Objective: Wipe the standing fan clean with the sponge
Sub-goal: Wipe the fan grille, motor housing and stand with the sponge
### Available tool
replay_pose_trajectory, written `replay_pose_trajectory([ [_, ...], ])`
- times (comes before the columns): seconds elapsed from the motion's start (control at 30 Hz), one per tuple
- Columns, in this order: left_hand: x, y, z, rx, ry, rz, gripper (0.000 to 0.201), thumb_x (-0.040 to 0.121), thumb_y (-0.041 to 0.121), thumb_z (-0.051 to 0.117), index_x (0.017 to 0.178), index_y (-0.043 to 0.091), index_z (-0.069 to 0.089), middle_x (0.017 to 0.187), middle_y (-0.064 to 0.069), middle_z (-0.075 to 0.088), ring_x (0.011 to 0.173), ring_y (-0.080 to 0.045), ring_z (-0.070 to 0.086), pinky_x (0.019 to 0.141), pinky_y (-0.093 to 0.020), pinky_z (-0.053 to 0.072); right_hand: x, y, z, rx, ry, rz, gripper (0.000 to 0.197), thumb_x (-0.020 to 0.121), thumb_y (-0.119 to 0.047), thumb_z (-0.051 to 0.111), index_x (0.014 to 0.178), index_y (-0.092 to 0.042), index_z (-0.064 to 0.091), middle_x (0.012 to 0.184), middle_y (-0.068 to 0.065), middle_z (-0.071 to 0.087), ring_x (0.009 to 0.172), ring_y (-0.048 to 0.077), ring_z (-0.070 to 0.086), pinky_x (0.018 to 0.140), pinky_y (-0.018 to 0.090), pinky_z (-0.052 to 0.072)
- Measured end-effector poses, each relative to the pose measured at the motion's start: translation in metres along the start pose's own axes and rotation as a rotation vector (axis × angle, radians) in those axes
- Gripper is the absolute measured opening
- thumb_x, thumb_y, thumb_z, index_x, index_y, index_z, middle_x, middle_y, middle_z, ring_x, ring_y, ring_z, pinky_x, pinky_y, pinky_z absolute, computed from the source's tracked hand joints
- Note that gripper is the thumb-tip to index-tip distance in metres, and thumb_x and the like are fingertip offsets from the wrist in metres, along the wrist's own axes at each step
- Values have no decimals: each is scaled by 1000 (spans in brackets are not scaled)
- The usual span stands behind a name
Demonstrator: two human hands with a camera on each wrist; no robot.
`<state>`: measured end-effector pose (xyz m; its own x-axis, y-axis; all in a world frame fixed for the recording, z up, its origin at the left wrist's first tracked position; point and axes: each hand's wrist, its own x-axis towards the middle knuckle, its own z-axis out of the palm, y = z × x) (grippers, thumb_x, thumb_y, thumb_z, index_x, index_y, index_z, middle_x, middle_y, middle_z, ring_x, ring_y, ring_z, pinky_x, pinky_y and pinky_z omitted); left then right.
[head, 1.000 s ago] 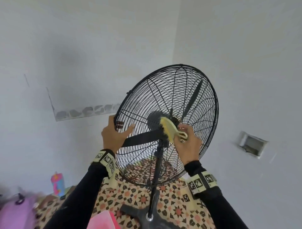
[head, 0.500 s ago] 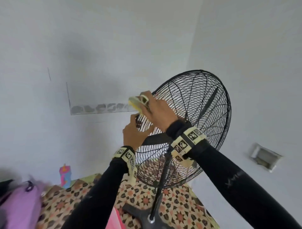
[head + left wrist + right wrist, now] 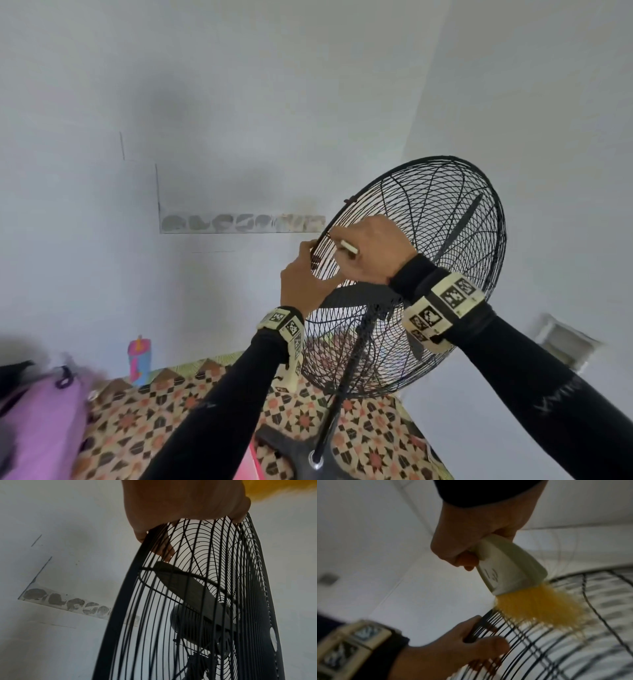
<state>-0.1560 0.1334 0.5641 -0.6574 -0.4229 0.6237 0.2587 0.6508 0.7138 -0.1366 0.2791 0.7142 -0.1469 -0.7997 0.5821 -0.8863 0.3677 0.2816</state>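
The fan stands on a patterned floor in the corner of a pale-walled room, its black wire cage tilted back on a dark pole that rises from a cross-shaped base.

The left hand grips the cage at its left rim: the thumb lies on the near side of the wires and the fingers curl round the rim to the far side, seen through the wires in the left wrist view.

The right hand is just above and beside the left one, its fingers curled round the pale handle of the sponge. In the right wrist view this tool shows a cream plastic body with yellow bristle-like fibres at its end, and those fibres touch the cage wires near the rim, just above the left hand. A blade lies behind the wires below.

A pink and blue bottle stands by the wall at the left, well apart from the fan, and a purple bag lies at the lower left edge.
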Motion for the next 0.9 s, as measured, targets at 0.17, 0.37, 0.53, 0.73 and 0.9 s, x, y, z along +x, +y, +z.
replay_pose_trajectory([
  [0.17,-1,-4,3,7,2,-4,83,72,81,61,132,27,43,99,13,66,83,-6,59,82,-26,47,-16,2,4,-66,-81,-88,48,92,-26,47,139,-19,56,126,9,69,83,22,68,73,37,59],
  [0.37,-2,0,2,-6,2,30,84,73,83,65,133,29,45,99,17,66,85,-2,62,78,-13,38,-40,8,6,-81,-182,39,41,90,-35,46,117,-15,69,78,3,73,56,14,62,61,27,58],
  [0.53,-2,-5,5,-18,44,27,92,70,93,57,134,29,44,101,16,67,86,-3,64,82,-21,51,-72,45,25,-130,-31,-280,53,94,-26,50,145,-12,43,138,16,61,105,31,69,71,38,61],
  [0.73,4,-9,10,10,51,-24,85,71,87,67,130,30,45,97,15,68,87,-5,68,84,-35,60,-110,85,29,-106,-63,-232,45,89,-28,51,131,-13,49,113,17,73,90,30,73,57,42,63],
  [0.9,-1,-9,9,22,51,-30,87,71,89,64,130,27,46,95,13,69,85,-5,68,80,-36,60,-116,92,42,8,1,-403,55,96,-20,55,148,-14,38,151,14,49,128,29,59,82,35,58],
])
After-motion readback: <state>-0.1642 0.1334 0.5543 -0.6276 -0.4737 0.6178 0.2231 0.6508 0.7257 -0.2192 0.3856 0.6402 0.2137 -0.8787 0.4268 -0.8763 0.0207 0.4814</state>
